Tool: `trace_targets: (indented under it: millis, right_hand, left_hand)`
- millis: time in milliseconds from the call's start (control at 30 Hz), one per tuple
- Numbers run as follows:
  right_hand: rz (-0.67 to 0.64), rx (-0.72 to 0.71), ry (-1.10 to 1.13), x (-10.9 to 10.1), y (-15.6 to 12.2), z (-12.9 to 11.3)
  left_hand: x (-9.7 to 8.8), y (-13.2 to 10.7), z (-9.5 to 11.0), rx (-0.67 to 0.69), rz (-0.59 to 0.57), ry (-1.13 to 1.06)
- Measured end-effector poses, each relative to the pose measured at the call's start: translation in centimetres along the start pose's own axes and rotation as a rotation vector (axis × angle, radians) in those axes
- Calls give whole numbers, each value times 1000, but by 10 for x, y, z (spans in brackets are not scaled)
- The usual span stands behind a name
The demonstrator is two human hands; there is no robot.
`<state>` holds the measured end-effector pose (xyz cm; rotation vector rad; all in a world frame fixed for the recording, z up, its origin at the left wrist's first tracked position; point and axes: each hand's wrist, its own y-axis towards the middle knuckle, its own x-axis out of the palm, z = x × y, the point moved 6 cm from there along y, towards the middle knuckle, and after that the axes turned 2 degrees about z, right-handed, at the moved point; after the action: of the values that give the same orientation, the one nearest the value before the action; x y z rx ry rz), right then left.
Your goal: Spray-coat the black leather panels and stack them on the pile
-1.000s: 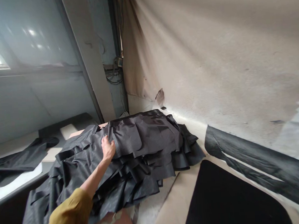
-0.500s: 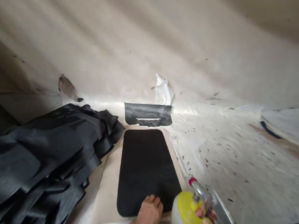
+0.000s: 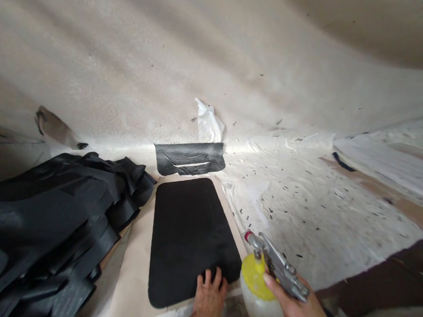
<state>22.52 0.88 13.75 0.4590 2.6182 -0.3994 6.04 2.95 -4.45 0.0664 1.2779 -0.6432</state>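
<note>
A black sheet [image 3: 191, 237] with rounded corners lies flat on a beige board [image 3: 128, 280]. On its near edge rests my left hand [image 3: 208, 296], fingers a little spread over the black surface and the thumb hidden. Wrapped around a metal spray gun [image 3: 274, 260] is my right hand [image 3: 296, 304], just right of the sheet. The gun has a red nozzle ring and, under it, a whitish cup [image 3: 262, 312] with a yellow lid. Its nozzle points forward and left, past the sheet's right edge.
To the left, a large heap of black sheets [image 3: 55, 198] overlaps the board's edge. Behind the board, a torn black piece [image 3: 189, 155] leans against the draped backdrop [image 3: 137, 86], with a white scrap [image 3: 209, 122] above it. Dark flecks litter the pale floor covering [image 3: 302, 210].
My view has shifted, so the scene sits further left. My left hand's fingers are more spread on the sheet. The spray gun has come up into fuller view in my right hand.
</note>
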Motion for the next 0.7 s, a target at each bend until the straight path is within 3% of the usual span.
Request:
trace_targets:
  millis: [267,600,700]
  right_hand:
    - [-41,-42,69,5,9,14]
    - [-4,19,21,-5,4,30]
    - [-47,49,16,-11,-3,32]
  left_hand:
    - [-1,0,1,-11,-13,9]
    - [3,-3,2,15,42,78]
    - [7,-4,1,9,31,58]
